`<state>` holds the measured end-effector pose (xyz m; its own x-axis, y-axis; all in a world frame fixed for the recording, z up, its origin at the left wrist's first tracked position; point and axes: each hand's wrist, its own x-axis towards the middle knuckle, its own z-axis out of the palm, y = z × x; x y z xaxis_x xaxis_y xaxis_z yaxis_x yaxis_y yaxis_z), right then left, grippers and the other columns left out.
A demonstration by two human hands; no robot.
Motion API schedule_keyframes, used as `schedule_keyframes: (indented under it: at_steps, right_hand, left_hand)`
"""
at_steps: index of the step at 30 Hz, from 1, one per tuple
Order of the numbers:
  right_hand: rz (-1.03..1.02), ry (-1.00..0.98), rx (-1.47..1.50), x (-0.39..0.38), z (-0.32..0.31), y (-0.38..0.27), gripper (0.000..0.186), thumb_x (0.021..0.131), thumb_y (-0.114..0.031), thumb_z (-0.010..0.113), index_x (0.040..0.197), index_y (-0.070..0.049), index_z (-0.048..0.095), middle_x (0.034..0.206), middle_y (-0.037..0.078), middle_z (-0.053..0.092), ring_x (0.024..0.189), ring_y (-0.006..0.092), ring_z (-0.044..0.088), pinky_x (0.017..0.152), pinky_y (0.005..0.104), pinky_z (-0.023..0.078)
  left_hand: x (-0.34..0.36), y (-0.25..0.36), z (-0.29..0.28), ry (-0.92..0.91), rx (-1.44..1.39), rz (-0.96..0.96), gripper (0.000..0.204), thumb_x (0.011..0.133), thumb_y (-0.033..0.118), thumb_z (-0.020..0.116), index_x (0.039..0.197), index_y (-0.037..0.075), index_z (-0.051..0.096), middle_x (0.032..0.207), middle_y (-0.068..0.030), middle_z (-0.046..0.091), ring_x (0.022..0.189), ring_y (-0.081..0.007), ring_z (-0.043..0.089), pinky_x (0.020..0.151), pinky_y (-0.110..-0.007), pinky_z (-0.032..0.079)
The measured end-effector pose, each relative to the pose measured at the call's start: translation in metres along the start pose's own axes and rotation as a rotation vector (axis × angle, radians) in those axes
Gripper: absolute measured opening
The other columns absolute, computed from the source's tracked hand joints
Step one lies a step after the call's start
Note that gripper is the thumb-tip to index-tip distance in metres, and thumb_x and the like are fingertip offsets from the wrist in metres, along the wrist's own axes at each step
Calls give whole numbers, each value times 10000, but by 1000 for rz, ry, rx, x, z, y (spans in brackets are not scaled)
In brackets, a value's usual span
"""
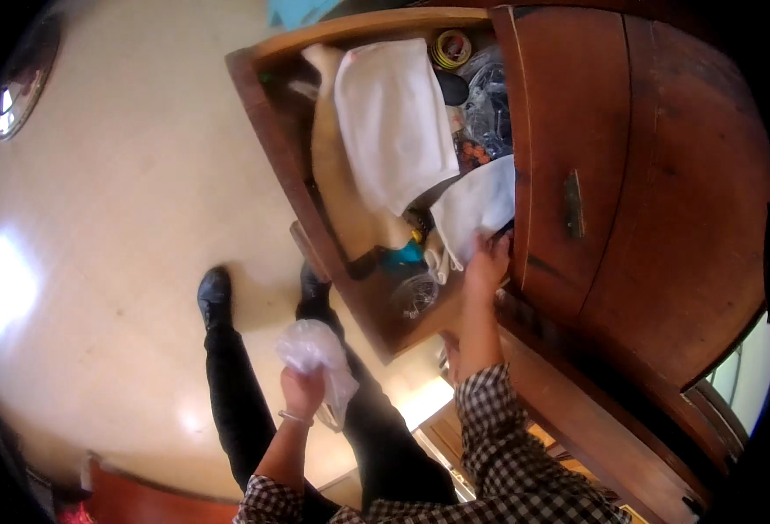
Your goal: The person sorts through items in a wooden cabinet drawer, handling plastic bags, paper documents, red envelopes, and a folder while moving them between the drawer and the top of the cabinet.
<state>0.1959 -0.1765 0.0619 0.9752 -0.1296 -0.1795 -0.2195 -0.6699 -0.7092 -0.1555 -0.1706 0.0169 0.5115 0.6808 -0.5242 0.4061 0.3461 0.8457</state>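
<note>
My left hand (305,389) is closed round a crumpled, see-through plastic bag (317,346), held in front of my legs outside the drawer. A pulled-out wooden drawer (267,144) lies ahead. Inside its near right part, my right hand (487,265) grips the lower edge of a white cloth (479,205); some fingertips are hidden. A larger white folded cloth (394,122) lies beside it, on top of a tan cloth (337,196). Close to my right hand are a small teal item (405,253) and a clear, crinkled plastic piece (418,295).
A yellow-and-black tape roll (451,50), plastic-wrapped dark items (488,100) and small orange pieces (474,154) sit at the drawer's far right. The brown wooden cabinet top (638,166) overhangs that side. Below my right arm runs a wooden ledge (594,410). Pale floor (132,201) spreads out left.
</note>
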Motion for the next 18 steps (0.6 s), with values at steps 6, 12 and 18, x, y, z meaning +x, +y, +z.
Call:
schedule_keyframes:
  at_steps: [6, 12, 18]
  right_hand:
    - [-878, -243, -761, -63, 25, -65, 555, 847, -78, 554, 1350, 14, 340, 1350, 227, 404, 1258, 358, 384, 1038, 376, 290]
    - [-877, -180, -595, 22, 104, -105, 668, 796, -97, 593, 1382, -17, 283, 1375, 264, 343, 1268, 388, 354, 1045, 391, 285]
    - [-758, -193, -582, 47, 121, -114, 780, 750, -182, 655, 1389, -3, 244, 1379, 275, 330, 1291, 388, 311, 1060, 385, 259]
  left_hand:
    - [-11, -26, -1, -35, -376, -465, 215, 867, 172, 550, 975, -6, 603, 900, -85, 637, 813, -212, 610, 718, -315, 491]
    - [1, -7, -4, -106, -32, -448, 171, 831, 130, 558, 932, 9, 622, 847, -135, 660, 796, -260, 641, 684, -323, 498]
    - [5, -3, -7, -84, -123, -490, 160, 809, 87, 547, 916, -4, 623, 811, -145, 659, 757, -257, 647, 654, -327, 496]
